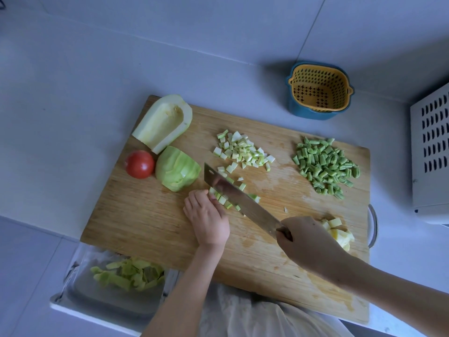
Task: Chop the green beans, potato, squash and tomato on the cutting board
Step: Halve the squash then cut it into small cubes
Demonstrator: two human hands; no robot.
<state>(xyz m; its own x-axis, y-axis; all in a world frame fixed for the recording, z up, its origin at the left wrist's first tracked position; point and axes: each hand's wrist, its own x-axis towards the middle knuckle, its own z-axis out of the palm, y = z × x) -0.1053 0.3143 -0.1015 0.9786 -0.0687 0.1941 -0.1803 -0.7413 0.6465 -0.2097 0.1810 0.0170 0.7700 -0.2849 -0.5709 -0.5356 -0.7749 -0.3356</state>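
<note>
Your left hand [206, 218] fingers curl onto the squash strips [222, 199]; your right hand [305, 239] grips the knife [239, 201]. You're dicing squash. Next, keep fingertips tucked back.

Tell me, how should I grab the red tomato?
Cup the tomato around its round sides from above and its left: it is whole and smooth, the peeled squash chunk crowds its right, and the knife works farther right.

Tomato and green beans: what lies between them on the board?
Head view, from the tomato: peeled squash chunk, knife tip, diced squash, then bare cutting board before the green beans.
</note>
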